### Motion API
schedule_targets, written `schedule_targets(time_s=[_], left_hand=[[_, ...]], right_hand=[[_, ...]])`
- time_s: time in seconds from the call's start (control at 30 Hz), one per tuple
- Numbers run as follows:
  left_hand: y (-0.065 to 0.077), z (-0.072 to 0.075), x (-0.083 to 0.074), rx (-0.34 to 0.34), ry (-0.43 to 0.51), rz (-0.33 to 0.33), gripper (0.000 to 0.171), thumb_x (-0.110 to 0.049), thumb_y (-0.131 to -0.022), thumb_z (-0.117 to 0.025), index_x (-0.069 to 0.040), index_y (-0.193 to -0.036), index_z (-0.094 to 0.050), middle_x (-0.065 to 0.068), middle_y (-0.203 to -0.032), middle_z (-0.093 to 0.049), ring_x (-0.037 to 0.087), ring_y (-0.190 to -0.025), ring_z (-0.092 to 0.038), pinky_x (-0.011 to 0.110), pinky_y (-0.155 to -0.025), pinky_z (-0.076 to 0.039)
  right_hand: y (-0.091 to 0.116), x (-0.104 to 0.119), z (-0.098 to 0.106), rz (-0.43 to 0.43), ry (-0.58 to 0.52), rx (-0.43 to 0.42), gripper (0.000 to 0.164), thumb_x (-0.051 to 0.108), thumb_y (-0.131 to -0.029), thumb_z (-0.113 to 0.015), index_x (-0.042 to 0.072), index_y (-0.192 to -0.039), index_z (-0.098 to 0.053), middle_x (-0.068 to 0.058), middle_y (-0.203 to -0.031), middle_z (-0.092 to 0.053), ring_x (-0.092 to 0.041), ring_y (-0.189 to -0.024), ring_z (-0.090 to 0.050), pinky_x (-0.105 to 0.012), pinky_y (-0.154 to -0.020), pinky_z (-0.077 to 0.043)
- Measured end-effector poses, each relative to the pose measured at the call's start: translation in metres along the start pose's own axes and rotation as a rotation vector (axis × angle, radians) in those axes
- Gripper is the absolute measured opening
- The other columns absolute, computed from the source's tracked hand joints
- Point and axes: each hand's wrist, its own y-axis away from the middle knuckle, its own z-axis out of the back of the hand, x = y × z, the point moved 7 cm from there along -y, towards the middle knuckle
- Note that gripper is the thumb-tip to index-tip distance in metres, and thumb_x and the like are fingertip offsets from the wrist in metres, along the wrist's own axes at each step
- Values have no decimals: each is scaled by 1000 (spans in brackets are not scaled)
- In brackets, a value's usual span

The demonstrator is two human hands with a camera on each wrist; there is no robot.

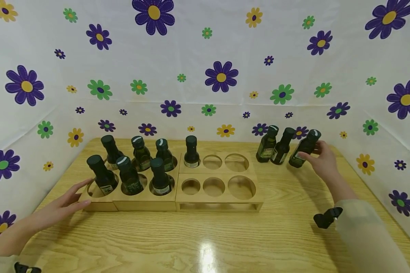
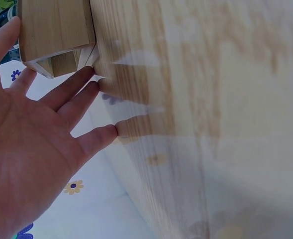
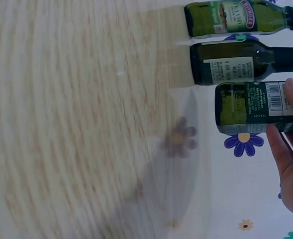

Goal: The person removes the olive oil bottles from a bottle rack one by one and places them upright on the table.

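On the right, my right hand (image 1: 322, 161) pinches a green olive oil bottle (image 1: 304, 149) between thumb and fingers. The bottle leans to the right, and its barcode label (image 3: 275, 99) shows in the right wrist view. Its base appears slightly raised from the table. Beside it stand a dark bottle (image 3: 226, 67) with a white label and another green bottle (image 3: 223, 19). My left hand (image 1: 59, 210) has its fingers extended, touching the left end of a wooden bottle rack (image 1: 143, 204). Several dark capped bottles, such as a leaning one (image 1: 102, 176), sit in the rack's left holes.
One dark bottle (image 1: 191, 153) stands in the back row of the rack's right section (image 1: 220, 201), whose other round holes hold nothing. The wooden table (image 1: 157, 242) meets white flower-patterned cloth (image 1: 191, 49) at the back and both sides.
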Motion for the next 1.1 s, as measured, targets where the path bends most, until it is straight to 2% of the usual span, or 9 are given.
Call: schedule_targets(time_s=[0.53, 0.87, 0.97, 1.03, 1.1], left_hand=[[0, -3, -1, -1, 6, -4, 65, -16, -105, -44, -5, -155, -5, 33, -153, -9, 70, -123, -23, 70, -87, -39], [0, -2, 2, -2, -2, 16, 66, -17, -105, -45, -7, -156, -4, 33, -153, -9, 68, -124, -24, 69, -87, -39], [0, -1, 2, -4, -5, 14, 66, -17, -105, -45, -7, -156, -4, 33, -153, -9, 68, -124, -25, 68, -87, -40], [0, 0, 2, -5, -16, 13, 66, -17, -105, -45, -7, -156, -4, 33, -153, -10, 67, -124, -26, 62, -87, -44], [0, 0, 2, -5, -17, 10, 66, -17, -105, -45, -8, -156, -4, 33, -153, -10, 67, -124, -26, 60, -86, -45]], right_hand=[[-13, -18, -16, -50, 7, 22, 71, 30, -97, -61, -11, -144, -27, -38, -136, -39, -53, -126, -39, -59, -97, -39], [-19, -15, -19, -46, -27, 4, 71, 25, -97, -61, -11, -146, -24, -38, -138, -37, -53, -127, -38, -59, -97, -39], [-21, -15, -21, -40, -31, 6, 70, 23, -97, -62, -11, -146, -25, -39, -139, -37, -53, -127, -38, -59, -97, -39], [-22, -14, -21, -38, -35, 11, 71, 23, -97, -62, -10, -147, -24, -39, -140, -36, -53, -127, -38, -59, -98, -39], [-22, -13, -21, -38, -42, 17, 72, 24, -97, -61, -9, -148, -22, -38, -141, -34, -53, -128, -37, -60, -99, -38]])
